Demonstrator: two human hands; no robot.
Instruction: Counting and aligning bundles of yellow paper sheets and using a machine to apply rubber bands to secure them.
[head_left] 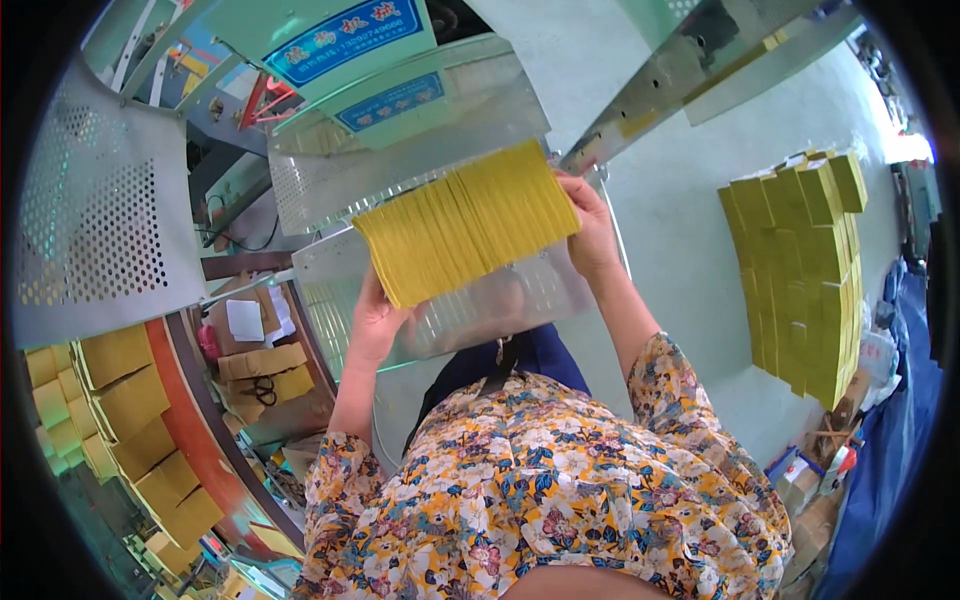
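Observation:
Between my two hands is a long stack of yellow paper pieces (470, 222), held sideways with many thin edges pressed together like a row of envelopes. My left hand (376, 322) closes on its lower left end, with most of the fingers hidden beneath it. My right hand (590, 228) grips the other end, thumb along the far corner. The stack tilts up toward the right. Below it lies a shiny metal tray (450, 333) of the machine, which reflects the stack and my hands.
A green machine (330, 50) with a blue label plate stands ahead. A perforated metal panel (90, 220) is at the left. Yellow bundles (800, 270) are piled on the floor at the right. A shelf holds scissors (263, 391); brown stacks (130, 400) line a red table.

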